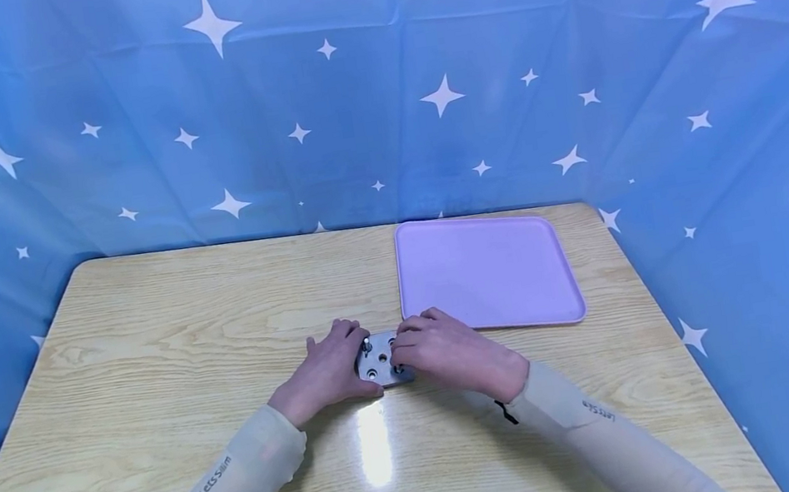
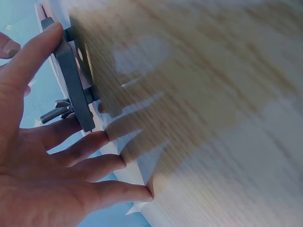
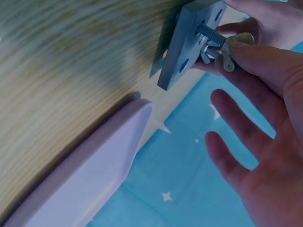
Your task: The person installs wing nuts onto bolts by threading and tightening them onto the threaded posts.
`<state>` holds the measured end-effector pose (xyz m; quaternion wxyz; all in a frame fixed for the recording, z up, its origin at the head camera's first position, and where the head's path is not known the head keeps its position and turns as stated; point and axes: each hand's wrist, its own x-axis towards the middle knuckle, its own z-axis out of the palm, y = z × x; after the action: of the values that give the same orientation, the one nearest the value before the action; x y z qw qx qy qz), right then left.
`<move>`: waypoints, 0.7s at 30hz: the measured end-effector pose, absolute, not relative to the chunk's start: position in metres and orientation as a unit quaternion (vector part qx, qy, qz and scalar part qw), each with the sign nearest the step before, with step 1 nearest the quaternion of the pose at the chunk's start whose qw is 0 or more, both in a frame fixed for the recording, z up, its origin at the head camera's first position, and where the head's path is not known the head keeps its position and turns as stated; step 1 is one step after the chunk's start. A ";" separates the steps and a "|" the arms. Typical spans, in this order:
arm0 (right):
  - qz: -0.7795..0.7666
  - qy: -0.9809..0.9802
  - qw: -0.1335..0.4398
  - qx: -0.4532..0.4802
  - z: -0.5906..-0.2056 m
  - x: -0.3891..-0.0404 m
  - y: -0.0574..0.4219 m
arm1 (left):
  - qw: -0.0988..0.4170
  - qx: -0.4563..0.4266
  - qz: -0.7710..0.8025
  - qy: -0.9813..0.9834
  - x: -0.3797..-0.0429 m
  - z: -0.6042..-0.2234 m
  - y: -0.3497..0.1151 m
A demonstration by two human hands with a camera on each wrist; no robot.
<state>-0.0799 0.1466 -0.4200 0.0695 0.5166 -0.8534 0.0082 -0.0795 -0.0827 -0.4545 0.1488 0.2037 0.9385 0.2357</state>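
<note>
A grey metal plate [image 1: 385, 371] with several holes sits just above the table, held up on short feet or bolt heads beneath it. My left hand [image 1: 330, 370] grips its left side, thumb at the near edge and fingers at the far edge. With thumb and index finger my right hand [image 1: 455, 355] pinches a wing nut [image 3: 228, 60] at the end of a threaded bolt [image 3: 211, 34] that rises from the plate. A second wing nut [image 2: 64, 108] sits on another bolt of the plate. My fingers partly cover the plate's right side in the head view.
A shallow purple tray [image 1: 484, 267] lies behind and to the right of the plate, close to my right hand. Beneath everything is a wood-grain table [image 1: 190, 350]. A blue star-patterned cloth [image 1: 351, 151] hangs behind the table and along its sides.
</note>
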 end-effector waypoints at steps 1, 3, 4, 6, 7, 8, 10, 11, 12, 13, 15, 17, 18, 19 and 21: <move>0.008 -0.855 0.073 0.513 -0.421 -0.080 0.146 | 0.148 0.203 0.237 0.938 -0.079 -0.454 -0.083; 0.007 -0.860 0.076 0.505 -0.422 -0.079 0.145 | 0.149 0.202 0.237 0.938 -0.079 -0.453 -0.082; 0.007 -0.862 0.078 0.500 -0.422 -0.079 0.145 | 0.148 0.202 0.237 0.939 -0.079 -0.453 -0.082; 0.006 -0.868 0.082 0.490 -0.424 -0.078 0.144 | 0.148 0.202 0.236 0.939 -0.079 -0.453 -0.082; 0.006 -0.871 0.086 0.484 -0.425 -0.078 0.143 | 0.147 0.202 0.234 0.940 -0.079 -0.453 -0.082; 0.007 -0.874 0.089 0.478 -0.426 -0.077 0.143 | 0.146 0.202 0.233 0.940 -0.079 -0.453 -0.082; 0.007 -0.879 0.099 0.467 -0.428 -0.077 0.141 | 0.143 0.204 0.231 0.940 -0.079 -0.453 -0.082; 0.007 -0.881 0.103 0.462 -0.429 -0.076 0.141 | 0.142 0.204 0.231 0.941 -0.079 -0.454 -0.082; 0.007 -0.883 0.106 0.457 -0.430 -0.076 0.140 | 0.140 0.205 0.231 0.941 -0.079 -0.454 -0.082; 0.007 -0.885 0.108 0.453 -0.431 -0.075 0.140 | 0.137 0.206 0.232 0.941 -0.079 -0.454 -0.082; 0.008 -0.889 0.102 0.447 -0.430 -0.075 0.140 | 0.134 0.209 0.233 0.940 -0.079 -0.454 -0.082; 0.014 -0.890 0.085 0.448 -0.428 -0.075 0.141 | 0.134 0.211 0.234 0.940 -0.079 -0.454 -0.082; 0.017 -0.889 0.073 0.452 -0.426 -0.076 0.142 | 0.135 0.211 0.235 0.939 -0.079 -0.454 -0.082; 0.020 -0.887 0.060 0.458 -0.424 -0.077 0.143 | 0.136 0.210 0.235 0.939 -0.079 -0.454 -0.082; 0.023 -0.878 0.034 0.477 -0.418 -0.079 0.145 | 0.142 0.208 0.236 0.939 -0.079 -0.453 -0.082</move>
<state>-0.0787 0.1452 -0.4185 0.0342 0.4774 -0.8777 0.0227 -0.0791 -0.0823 -0.4533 0.1420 0.2082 0.9385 0.2360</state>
